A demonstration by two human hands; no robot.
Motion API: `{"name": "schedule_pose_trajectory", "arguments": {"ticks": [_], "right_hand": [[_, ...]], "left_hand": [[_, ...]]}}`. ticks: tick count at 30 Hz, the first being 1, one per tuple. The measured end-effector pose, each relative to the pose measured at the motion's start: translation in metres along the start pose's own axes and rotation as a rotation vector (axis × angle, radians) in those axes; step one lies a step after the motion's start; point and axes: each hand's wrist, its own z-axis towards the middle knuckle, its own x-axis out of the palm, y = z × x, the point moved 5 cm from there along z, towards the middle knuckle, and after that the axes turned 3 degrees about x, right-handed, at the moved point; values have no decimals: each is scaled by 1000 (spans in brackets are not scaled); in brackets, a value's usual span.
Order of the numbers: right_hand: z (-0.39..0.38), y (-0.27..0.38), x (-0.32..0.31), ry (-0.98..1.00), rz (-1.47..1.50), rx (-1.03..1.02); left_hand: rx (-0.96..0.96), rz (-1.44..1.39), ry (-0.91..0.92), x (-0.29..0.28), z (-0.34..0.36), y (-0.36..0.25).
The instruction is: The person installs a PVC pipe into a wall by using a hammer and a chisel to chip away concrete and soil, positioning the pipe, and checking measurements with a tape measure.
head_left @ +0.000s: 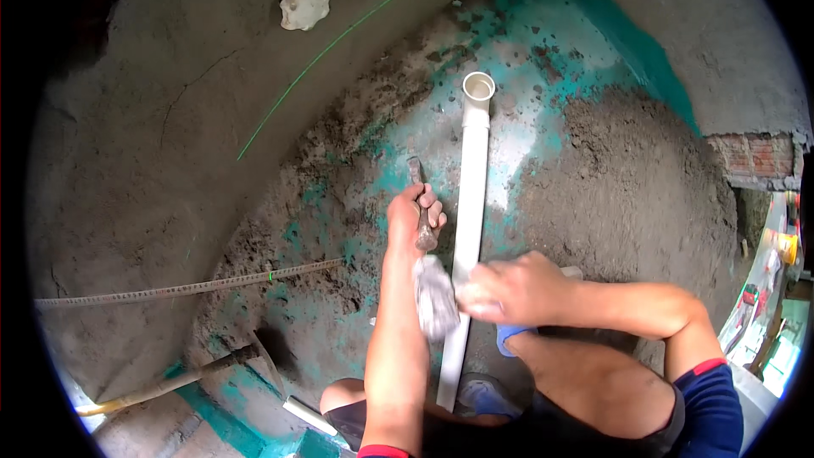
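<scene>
My left hand is closed around a short steel chisel, its flat end pointing away from me toward the floor. In my right hand is a hammer, its grey head smeared by motion just behind the struck end of the chisel. A bit of the hammer's handle shows beyond the fist. Right of the chisel, a long white plastic pipe lies on the floor and passes close by the hammer head. An elbow fitting with its mouth facing up caps the pipe's far end.
Damp mortar is heaped on the right over the green-coated floor. A hoe and a measuring strip lie to the left. Along the grey wall runs a green laser line. A blue shoe stands beside the pipe.
</scene>
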Motion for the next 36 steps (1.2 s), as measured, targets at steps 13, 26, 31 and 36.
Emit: {"name": "schedule_pose_trajectory", "arguments": {"ticks": [13,26,31,36], "right_hand": [[-7,-7,2,-214,-5,-210],[-5,18,-7,-206,18,-237],[7,-19,-5,-190,-177,-19],[-23,35,-11,-219,-42,-369]], "left_hand": [[10,-2,-31,2,1,5],[-15,29,-2,-5,3,-13],[-15,54,6,5,2,-5],[0,73,9,-7,3,-5]]}}
